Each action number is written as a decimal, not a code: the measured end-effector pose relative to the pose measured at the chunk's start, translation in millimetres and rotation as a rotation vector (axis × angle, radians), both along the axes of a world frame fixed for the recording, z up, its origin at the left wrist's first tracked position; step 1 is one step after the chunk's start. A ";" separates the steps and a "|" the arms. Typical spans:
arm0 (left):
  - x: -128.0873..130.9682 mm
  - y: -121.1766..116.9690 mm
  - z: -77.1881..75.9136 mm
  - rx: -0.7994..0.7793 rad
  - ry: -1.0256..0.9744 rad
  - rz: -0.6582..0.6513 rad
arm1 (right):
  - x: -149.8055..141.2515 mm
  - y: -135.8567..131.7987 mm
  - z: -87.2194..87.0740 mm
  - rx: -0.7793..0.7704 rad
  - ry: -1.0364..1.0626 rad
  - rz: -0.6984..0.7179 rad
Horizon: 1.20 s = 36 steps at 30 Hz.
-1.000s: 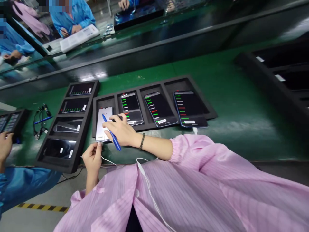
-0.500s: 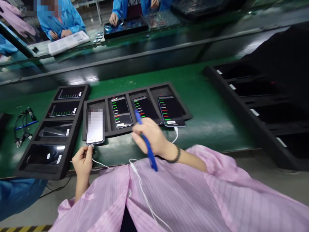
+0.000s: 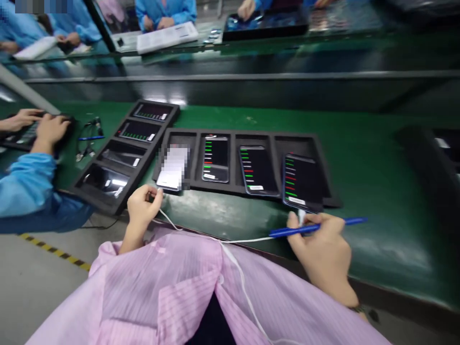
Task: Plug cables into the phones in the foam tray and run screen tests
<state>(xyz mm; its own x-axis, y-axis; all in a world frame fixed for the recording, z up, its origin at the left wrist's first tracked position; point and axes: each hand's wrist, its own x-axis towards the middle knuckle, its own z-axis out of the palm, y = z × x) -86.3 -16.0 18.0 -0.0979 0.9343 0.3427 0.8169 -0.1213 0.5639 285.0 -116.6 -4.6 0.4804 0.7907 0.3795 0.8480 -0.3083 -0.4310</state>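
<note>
A black foam tray (image 3: 323,165) on the green belt holds several phones. My left hand (image 3: 142,207) is closed on the white cable plug (image 3: 158,194) just below the leftmost phone (image 3: 173,167), whose screen is lit white. My right hand (image 3: 323,249) is closed round a blue pen (image 3: 318,227), and its fingertips pinch the white plug at the bottom of the rightmost phone (image 3: 301,181), which shows red and green lines. A white cable (image 3: 237,239) runs between both hands across my pink smock.
A second black tray (image 3: 124,153) of phones lies to the left. A co-worker in a blue sleeve (image 3: 27,184) works at the far left, near loose cables (image 3: 88,139). More people stand behind the far rail. Another dark tray (image 3: 436,158) sits at right.
My right hand left the leftmost phone, swung right with the pen and now sits at the bottom of the rightmost phone. My left hand stayed on the plug. The view turned.
</note>
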 end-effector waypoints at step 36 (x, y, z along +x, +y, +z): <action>-1.9 -3.6 -23.2 -0.041 0.362 -0.163 | -169.9 114.6 20.1 0.398 0.105 1.330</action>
